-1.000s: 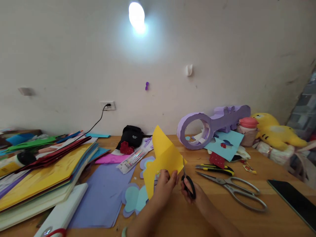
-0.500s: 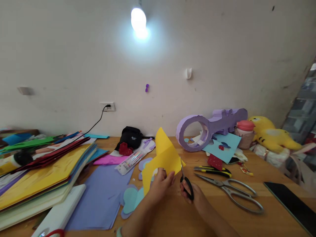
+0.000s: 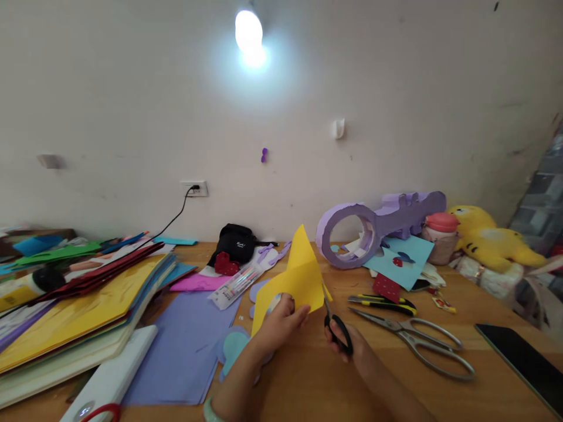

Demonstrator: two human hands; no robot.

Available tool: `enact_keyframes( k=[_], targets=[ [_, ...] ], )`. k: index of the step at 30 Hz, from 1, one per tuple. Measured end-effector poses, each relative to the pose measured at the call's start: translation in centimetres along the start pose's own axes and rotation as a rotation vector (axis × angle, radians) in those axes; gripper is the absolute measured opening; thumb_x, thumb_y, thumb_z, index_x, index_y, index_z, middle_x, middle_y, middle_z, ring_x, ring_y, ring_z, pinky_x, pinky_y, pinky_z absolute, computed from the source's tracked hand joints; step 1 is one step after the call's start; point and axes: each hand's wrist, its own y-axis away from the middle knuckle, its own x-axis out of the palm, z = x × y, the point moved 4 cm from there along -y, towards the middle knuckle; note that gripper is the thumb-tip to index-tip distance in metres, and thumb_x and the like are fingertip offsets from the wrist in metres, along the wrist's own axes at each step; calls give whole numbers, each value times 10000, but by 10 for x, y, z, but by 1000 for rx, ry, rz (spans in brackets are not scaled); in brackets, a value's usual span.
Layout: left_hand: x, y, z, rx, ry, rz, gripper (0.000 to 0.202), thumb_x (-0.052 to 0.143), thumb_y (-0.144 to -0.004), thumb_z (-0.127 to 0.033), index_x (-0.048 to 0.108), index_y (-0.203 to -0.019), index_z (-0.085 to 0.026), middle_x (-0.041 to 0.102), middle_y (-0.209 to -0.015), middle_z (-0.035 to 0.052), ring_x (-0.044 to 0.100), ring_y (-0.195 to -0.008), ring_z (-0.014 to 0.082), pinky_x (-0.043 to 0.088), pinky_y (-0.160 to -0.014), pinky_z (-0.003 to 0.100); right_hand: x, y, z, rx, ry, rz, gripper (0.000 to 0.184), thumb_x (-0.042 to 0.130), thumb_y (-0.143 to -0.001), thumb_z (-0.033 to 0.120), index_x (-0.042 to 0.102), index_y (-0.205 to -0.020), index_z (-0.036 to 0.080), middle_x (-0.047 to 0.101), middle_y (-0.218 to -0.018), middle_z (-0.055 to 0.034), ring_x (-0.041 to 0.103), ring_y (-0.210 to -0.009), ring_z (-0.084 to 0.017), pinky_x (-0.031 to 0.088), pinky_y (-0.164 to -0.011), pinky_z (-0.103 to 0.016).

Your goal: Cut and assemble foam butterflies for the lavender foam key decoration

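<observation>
My left hand (image 3: 278, 321) pinches the lower edge of a folded yellow paper sheet (image 3: 294, 280) and holds it up above the wooden table (image 3: 316, 381). My right hand (image 3: 347, 346) grips black-handled scissors (image 3: 335, 325), whose blades meet the paper's right edge. A pale blue and purple butterfly cut-out (image 3: 232, 350) lies on the table under my left wrist.
A stack of coloured sheets (image 3: 83, 305) fills the left side, with a purple sheet (image 3: 187, 346) and a pen pack (image 3: 237, 284) beside it. Large metal shears (image 3: 417, 343) and a yellow utility knife (image 3: 382, 300) lie to the right. A purple foam key (image 3: 378, 225), yellow plush toy (image 3: 492, 237) and black phone (image 3: 519, 357) are farther right.
The yellow paper has turned and tilted lower in my left hand. The scissors have stayed at its right edge.
</observation>
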Motion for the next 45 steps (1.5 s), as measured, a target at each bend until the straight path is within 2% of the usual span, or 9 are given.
enact_keyframes(
  k=[5, 10, 16, 21, 27, 31, 37, 42, 45],
  targets=[
    [-3, -4, 8, 3, -45, 35, 345, 540, -803, -510, 327, -693, -262, 458, -597, -74, 436, -595, 143, 333, -603, 284, 3, 4, 9, 7, 15, 10, 706, 524, -597, 914, 481, -673, 213, 400, -535, 55, 317, -458, -78, 195, -417, -220],
    [-6, -2, 0, 49, -23, 68, 339, 533, -800, -507, 325, -691, -262, 448, -604, -72, 436, -613, 141, 345, -615, 281, 2, 3, 11, 32, 55, 3, 772, 524, -485, 964, 470, -640, 209, 388, -506, 66, 290, -433, -61, 173, -404, -219],
    [-11, -1, -3, 37, -6, 102, 340, 568, -771, -490, 339, -679, -256, 449, -604, -72, 402, -608, 131, 334, -607, 282, -1, 2, 8, -15, 45, 20, 698, 542, -605, 898, 485, -648, 204, 395, -519, 63, 313, -437, -64, 196, -397, -214],
    [-14, -2, 0, 48, 125, 156, 381, 598, -769, -504, 323, -685, -255, 471, -577, -73, 382, -572, 119, 285, -562, 272, 0, 7, 16, -28, 63, 26, 672, 571, -618, 870, 487, -634, 204, 393, -513, 60, 312, -449, -69, 178, -416, -222],
    [-22, -1, 0, 13, 280, 173, 476, 718, -641, -530, 343, -688, -241, 329, -612, -105, 328, -534, 78, 250, -510, 235, 0, 18, 27, -13, 122, 149, 640, 554, -661, 842, 520, -647, 202, 436, -544, 35, 311, -476, -87, 176, -456, -256],
    [-19, -2, -5, -25, 391, 186, 422, 730, -629, -479, 412, -747, -229, 323, -612, -111, 290, -495, 56, 232, -474, 212, 0, 17, 27, -9, 123, 111, 661, 575, -626, 857, 511, -643, 200, 426, -554, 37, 323, -488, -86, 166, -462, -250],
    [-1, -4, -12, -89, 677, 50, 384, 704, -680, -472, 450, -821, -221, 405, -481, -114, 304, -391, 52, 165, -405, 200, 3, 6, 20, 13, 109, 19, 734, 524, -535, 940, 463, -624, 214, 364, -502, 59, 275, -451, -75, 144, -434, -238],
    [11, -2, -15, -145, 1017, -88, 413, 774, -617, -477, 522, -747, -178, 523, -554, -53, 431, -471, 57, 337, -461, 185, 8, 9, 25, 0, 111, -41, 729, 521, -526, 938, 433, -614, 220, 372, -535, 45, 292, -483, -87, 162, -456, -244],
    [18, 0, -13, -166, 1016, -121, 456, 796, -583, -530, 558, -746, -176, 566, -592, -36, 451, -469, 64, 336, -448, 199, 10, 12, 28, -27, 118, -64, 710, 530, -550, 923, 395, -592, 227, 371, -546, 39, 304, -502, -97, 177, -472, -256]
  ],
)
